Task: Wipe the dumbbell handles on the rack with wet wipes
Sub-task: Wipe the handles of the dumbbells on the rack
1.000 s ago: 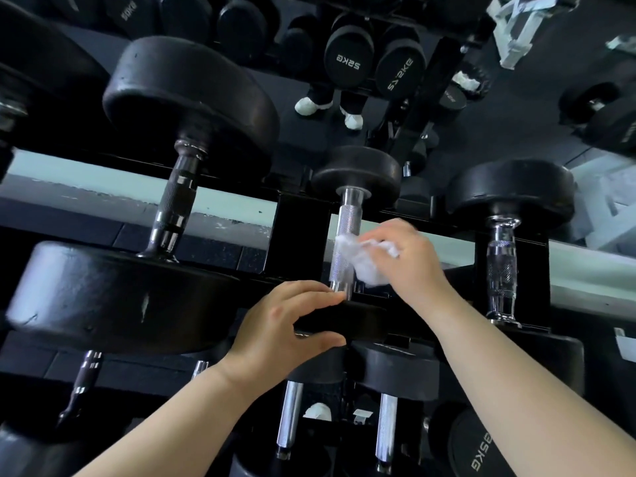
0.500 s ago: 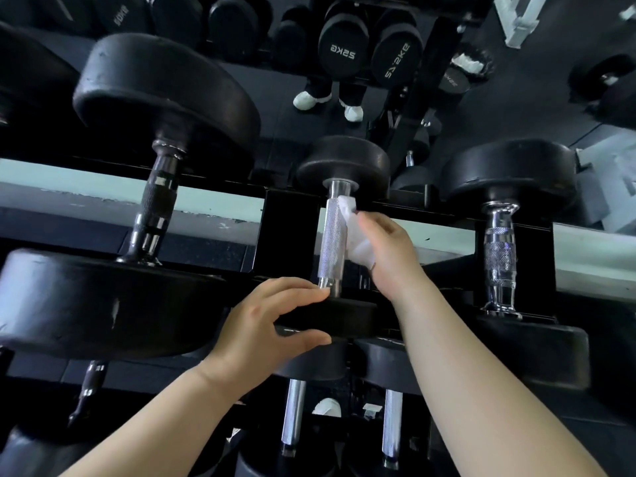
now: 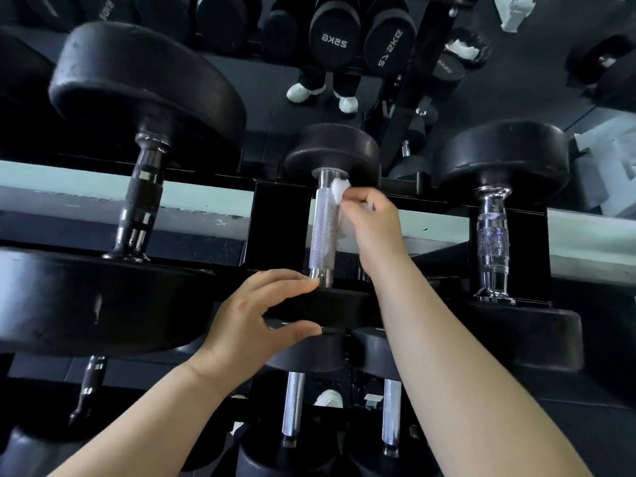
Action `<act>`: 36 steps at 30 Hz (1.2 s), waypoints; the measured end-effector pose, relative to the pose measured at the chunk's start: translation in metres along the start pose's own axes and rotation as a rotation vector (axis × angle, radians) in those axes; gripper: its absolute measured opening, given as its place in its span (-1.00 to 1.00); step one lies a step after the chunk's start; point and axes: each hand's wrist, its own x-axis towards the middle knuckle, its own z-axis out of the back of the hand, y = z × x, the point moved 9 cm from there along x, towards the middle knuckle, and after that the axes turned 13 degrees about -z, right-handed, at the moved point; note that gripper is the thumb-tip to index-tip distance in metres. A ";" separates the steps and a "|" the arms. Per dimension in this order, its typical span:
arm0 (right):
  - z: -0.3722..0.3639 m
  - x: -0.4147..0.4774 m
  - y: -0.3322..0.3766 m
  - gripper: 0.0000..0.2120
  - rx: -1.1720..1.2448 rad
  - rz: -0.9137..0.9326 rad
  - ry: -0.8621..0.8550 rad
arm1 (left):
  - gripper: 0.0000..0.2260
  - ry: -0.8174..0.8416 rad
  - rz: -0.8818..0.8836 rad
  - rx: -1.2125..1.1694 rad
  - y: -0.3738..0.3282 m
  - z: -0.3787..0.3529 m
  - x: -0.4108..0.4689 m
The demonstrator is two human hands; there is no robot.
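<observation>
Middle dumbbell: wipe found at the far end of the handle.
The wet wipe point(image 3: 339, 191) is pinched in the right grip point(image 3: 373, 222) and pressed to the right side of the knurled handle point(image 3: 323, 232), just under the far head point(image 3: 332, 151). It has been carried further up the handle than one second earlier. The left grip point(image 3: 247, 325) is clasped round the near head point(image 3: 323, 306), fingers above and thumb below, position unchanged. On the rack point(image 3: 278, 218), a larger dumbbell point(image 3: 137, 208) is seated left of the left grip. A chrome-handled dumbbell point(image 3: 492, 239) is seated right of the right grip.

wet wipe point(image 3: 340, 190) mostly hidden, behind right hand point(image 3: 373, 223)
</observation>
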 end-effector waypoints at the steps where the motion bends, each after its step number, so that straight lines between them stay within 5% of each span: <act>1: 0.001 -0.008 -0.008 -0.78 -0.036 -0.014 0.018 | -0.49 0.004 0.000 0.000 0.000 0.000 0.000; 6: 0.005 -0.025 -0.028 -0.79 -0.217 -0.092 0.127 | -0.55 0.007 0.015 -0.010 0.001 -0.001 0.001; 13: 0.001 0.001 0.015 -0.87 -0.093 0.055 -0.033 | -0.57 0.045 0.064 -0.017 0.004 -0.002 0.000; 19: 0.001 -0.035 -0.025 -0.79 -0.445 -0.072 0.155 | -0.44 0.031 -0.001 0.026 0.002 0.001 0.002; 27: 0.003 -0.004 0.009 -0.89 -0.174 0.033 -0.119 | -0.45 0.024 -0.032 0.002 0.000 0.000 0.002; 33: 0.004 -0.036 -0.023 -0.75 -0.425 -0.010 0.048 | -0.44 -0.009 -0.067 0.038 -0.006 0.000 0.002; 36: 0.005 -0.015 0.000 -0.82 -0.398 0.042 -0.055 | -0.44 -0.008 -0.063 0.038 -0.004 0.000 0.002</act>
